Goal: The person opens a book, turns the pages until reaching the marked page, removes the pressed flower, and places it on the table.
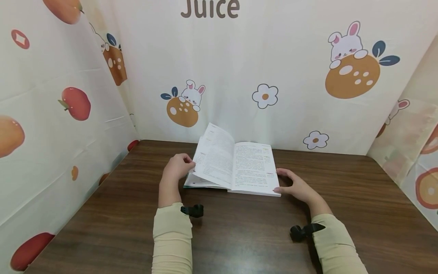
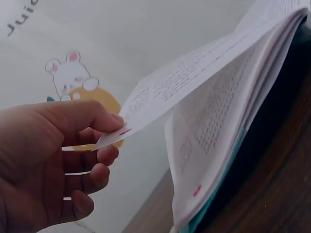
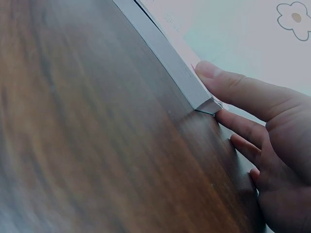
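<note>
An open book [image 1: 254,167] lies on the brown table with printed pages on both sides. My left hand [image 1: 178,166] pinches the outer lower corner of a lifted page [image 1: 215,156] between thumb and index finger. The left wrist view shows that page [image 2: 180,85] raised apart from the pages beneath [image 2: 209,131], above a teal cover edge [image 2: 197,221]. At the book's lower right corner is my right hand [image 1: 299,186], its thumb resting on the page and its other fingers spread along the side edge. The right wrist view shows the thick page block [image 3: 165,56] against this thumb.
The wooden table [image 1: 239,228] extends around the book. Behind it hangs a pale curtain [image 1: 232,57] printed with rabbits, fruit and flowers, with similar cloth [image 1: 44,152] on the left. Black wrist straps [image 1: 195,211] sit over the light sleeves [image 1: 172,239].
</note>
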A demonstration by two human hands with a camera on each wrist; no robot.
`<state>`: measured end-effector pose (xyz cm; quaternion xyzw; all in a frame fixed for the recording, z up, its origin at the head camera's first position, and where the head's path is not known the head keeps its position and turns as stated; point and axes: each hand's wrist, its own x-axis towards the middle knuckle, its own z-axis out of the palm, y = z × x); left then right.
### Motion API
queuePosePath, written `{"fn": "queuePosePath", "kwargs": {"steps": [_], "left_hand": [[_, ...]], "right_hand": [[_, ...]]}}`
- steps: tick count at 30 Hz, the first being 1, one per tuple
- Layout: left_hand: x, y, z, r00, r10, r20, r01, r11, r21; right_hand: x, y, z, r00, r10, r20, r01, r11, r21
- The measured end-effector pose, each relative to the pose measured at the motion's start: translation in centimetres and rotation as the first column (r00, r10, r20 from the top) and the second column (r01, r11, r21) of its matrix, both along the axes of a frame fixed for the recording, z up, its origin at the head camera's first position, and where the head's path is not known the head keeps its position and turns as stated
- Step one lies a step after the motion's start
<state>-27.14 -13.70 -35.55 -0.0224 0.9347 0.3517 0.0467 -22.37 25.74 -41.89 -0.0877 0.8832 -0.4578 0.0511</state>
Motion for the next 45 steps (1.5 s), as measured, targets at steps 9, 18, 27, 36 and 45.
{"fn": "queuePosePath", "kwargs": {"steps": [9,18,27,36,45], "left_hand": [[-0.5,-1.0,-1.6,0.997,-0.003,0.073,0.001,0.999,0.033],[-0.7,-1.7,-3.1,0.991,-0.015,0.136,0.013,1.0,0.016],[-0.7,-1.6,-3.8,0.983,-0.001,0.186,-0.002,1.0,0.013],[-0.8,-1.1,-4.1,0.979,0.021,0.201,-0.019,1.0,-0.01],[-1.0,-0.3,-4.3,0.986,0.043,0.159,-0.029,0.996,-0.088]], "right_hand": [[-1.1,1.1,-1.8,1.0,0.002,-0.008,-0.002,1.0,0.02],[-0.4,0.3,-0.6,1.0,0.007,-0.003,-0.007,1.0,0.005],[1.3,-1.1,2.0,1.0,0.003,0.014,-0.003,1.0,0.003],[0.5,-0.4,0.8,1.0,-0.004,0.012,0.003,1.0,0.021],[-0.9,0.9,-1.5,1.0,-0.003,0.007,0.003,1.0,0.024]]}}
